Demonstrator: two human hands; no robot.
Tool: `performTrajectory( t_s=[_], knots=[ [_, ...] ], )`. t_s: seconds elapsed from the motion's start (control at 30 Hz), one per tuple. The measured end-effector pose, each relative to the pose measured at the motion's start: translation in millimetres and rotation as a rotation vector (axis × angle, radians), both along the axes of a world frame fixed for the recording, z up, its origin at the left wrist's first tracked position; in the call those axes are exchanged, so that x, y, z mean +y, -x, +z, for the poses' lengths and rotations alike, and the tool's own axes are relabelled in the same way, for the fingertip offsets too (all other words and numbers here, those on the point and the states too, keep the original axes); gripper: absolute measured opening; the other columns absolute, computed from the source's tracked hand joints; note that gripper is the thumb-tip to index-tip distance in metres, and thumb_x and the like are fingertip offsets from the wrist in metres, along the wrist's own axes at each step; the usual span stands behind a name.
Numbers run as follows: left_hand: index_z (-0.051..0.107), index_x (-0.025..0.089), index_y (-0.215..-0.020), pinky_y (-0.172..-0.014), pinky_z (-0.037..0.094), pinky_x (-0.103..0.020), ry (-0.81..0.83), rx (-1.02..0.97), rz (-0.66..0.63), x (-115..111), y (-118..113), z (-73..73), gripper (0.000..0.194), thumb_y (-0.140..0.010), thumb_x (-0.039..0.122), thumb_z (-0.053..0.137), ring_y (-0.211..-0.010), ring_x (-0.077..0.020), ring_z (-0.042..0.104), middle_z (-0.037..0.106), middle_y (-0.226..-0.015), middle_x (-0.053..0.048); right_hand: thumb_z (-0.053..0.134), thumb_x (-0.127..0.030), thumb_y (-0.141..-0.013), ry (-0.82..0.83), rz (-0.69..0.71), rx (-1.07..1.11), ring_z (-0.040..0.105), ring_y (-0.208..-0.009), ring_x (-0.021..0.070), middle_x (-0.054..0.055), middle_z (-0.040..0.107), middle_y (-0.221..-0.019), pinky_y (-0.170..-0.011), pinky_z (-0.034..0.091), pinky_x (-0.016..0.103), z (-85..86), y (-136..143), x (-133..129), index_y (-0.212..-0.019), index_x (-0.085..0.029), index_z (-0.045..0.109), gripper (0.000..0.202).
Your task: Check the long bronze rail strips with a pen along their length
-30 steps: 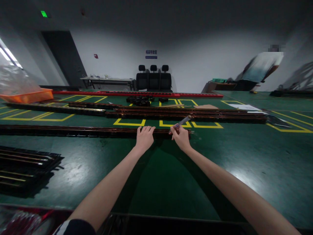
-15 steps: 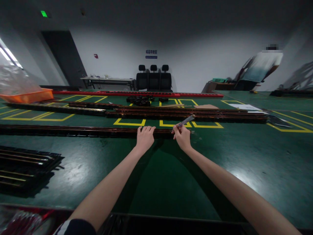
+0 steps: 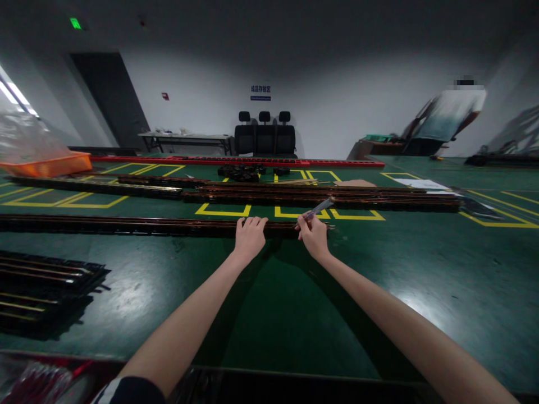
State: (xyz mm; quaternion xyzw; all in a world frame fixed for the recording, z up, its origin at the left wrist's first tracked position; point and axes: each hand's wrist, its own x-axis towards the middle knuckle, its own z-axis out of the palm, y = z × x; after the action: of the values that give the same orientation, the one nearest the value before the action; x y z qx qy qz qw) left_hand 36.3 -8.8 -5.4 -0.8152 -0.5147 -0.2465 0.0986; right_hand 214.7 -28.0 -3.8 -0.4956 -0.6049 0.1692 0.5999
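The left hand (image 3: 250, 237) is resting on the long dark rail assembly (image 3: 147, 226), near its right end; whether its grip is clamped on the rail cannot be determined. The right hand (image 3: 313, 235) is holding a slender, partly translucent tool (image 3: 320, 208), the grip closed around its shaft, over the rail's end. The rail assembly is lying across the green worktop (image 3: 269, 331), in front of a bundle of copper-coloured rails (image 3: 379, 199). An orange basket (image 3: 53, 165) is standing at the far left.

head-worn view looks forward and down across the tabletop (image 3: 269, 314).
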Motion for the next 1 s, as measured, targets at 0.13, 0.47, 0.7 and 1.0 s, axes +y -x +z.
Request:
performTrajectory(
  t_s=[0.13, 0.47, 0.7, 1.0],
  knots=[
    [0.058, 0.016, -0.120, -0.103, 0.033, -0.047, 0.009, 0.016, 0.009, -0.9, -0.9, 1.3, 0.043, -0.084, 0.009, 0.035, -0.112, -0.0233, 0.055, 0.064, -0.118, -0.010, 0.046, -0.061, -0.081, -0.005, 0.008, -0.008, 0.053, -0.041, 0.0130, 0.003, 0.059, -0.059, -0.039, 0.045, 0.026, -0.3, -0.4, -0.1, -0.074, -0.018, 0.051, 0.044],
    [0.057, 0.019, -0.119, -0.102, 0.031, -0.052, -0.005, 0.043, 0.026, -0.2, -3.0, -0.5, 0.046, -0.080, 0.007, 0.038, -0.118, -0.0272, 0.050, 0.056, -0.129, -0.011, 0.045, -0.060, -0.083, -0.025, 0.003, -0.027, 0.053, -0.041, 0.0131, 0.002, 0.059, -0.058, -0.039, 0.044, 0.026, -0.1, 0.9, -0.7, -0.074, -0.018, 0.052, 0.043],
    [0.058, 0.018, -0.117, -0.099, 0.034, -0.048, -0.017, 0.064, 0.065, -1.1, -3.3, -1.2, 0.046, -0.078, 0.006, 0.039, -0.116, -0.0272, 0.050, 0.055, -0.128, -0.011, 0.045, -0.052, -0.086, -0.023, 0.007, -0.098, 0.054, -0.044, 0.0138, 0.004, 0.061, -0.062, -0.042, 0.044, 0.026, -1.0, 0.7, -0.8, -0.074, -0.018, 0.052, 0.037],
    [0.056, 0.019, -0.121, -0.103, 0.032, -0.046, 0.046, -0.002, -0.045, 4.7, 3.1, -2.9, 0.049, -0.080, 0.004, 0.033, -0.115, -0.0223, 0.052, 0.062, -0.120, -0.007, 0.045, -0.051, -0.086, -0.012, 0.026, -0.117, 0.054, -0.044, 0.0137, 0.005, 0.062, -0.062, -0.041, 0.045, 0.026, -0.1, 0.7, -0.3, -0.075, -0.018, 0.052, 0.036]
  ],
)
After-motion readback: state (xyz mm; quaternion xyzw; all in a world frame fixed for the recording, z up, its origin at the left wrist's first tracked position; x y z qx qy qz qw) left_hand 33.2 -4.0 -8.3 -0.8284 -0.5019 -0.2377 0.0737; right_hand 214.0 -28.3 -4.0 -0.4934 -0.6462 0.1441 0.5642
